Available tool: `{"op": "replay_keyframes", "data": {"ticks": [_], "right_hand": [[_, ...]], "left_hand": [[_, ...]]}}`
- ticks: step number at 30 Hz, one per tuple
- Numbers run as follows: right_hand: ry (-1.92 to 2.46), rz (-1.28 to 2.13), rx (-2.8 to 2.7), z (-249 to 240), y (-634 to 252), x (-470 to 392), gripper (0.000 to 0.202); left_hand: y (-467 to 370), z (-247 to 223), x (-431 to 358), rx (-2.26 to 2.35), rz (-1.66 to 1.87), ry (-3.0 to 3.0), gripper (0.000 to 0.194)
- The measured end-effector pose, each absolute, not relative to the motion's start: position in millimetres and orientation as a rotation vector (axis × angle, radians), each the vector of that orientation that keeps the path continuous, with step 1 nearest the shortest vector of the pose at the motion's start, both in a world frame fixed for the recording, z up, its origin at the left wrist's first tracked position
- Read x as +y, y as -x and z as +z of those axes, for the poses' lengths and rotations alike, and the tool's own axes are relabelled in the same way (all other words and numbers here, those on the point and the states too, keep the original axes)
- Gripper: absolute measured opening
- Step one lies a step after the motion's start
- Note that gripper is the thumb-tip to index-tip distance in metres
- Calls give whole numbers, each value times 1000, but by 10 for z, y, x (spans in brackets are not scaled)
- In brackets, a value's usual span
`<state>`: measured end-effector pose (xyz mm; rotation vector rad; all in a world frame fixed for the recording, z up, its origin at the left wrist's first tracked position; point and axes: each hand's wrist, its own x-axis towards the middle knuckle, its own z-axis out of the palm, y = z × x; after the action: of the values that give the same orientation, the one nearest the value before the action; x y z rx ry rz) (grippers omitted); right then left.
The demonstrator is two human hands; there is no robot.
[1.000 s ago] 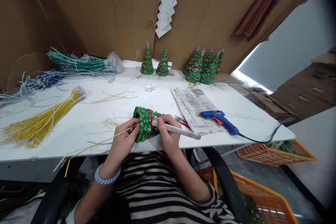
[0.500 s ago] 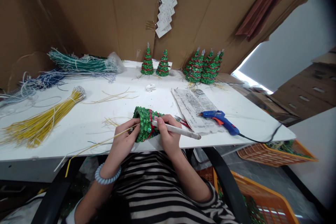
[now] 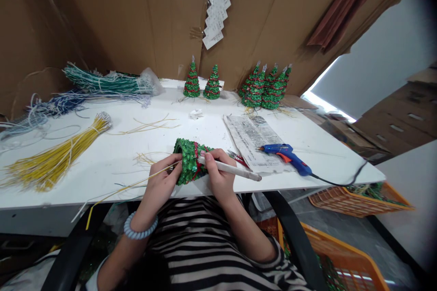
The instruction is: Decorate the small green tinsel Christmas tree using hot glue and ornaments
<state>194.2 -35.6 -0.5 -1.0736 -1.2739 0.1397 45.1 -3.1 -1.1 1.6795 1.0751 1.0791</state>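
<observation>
While the left hand (image 3: 163, 181) grips a green sequinned cone tree (image 3: 188, 160), the right hand (image 3: 218, 173) pinches what looks like a white rod (image 3: 235, 171).

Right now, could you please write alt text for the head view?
Two hands hold a green sequinned cone at a white table's edge; the right hand also holds a white stick. Finished trees and a blue glue gun lie beyond.

Cardboard walls (image 3: 102, 13) behind white table (image 3: 211, 129)
</observation>
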Motion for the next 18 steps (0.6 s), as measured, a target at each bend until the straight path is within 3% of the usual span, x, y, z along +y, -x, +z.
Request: {"op": "replay_keyframes", "data": {"ticks": [18], "right_hand": [[1045, 133, -1276, -9, -1935, -356, 28]], "left_hand": [[-450, -25, -24, 1091, 1070, -1691, 31]]}}
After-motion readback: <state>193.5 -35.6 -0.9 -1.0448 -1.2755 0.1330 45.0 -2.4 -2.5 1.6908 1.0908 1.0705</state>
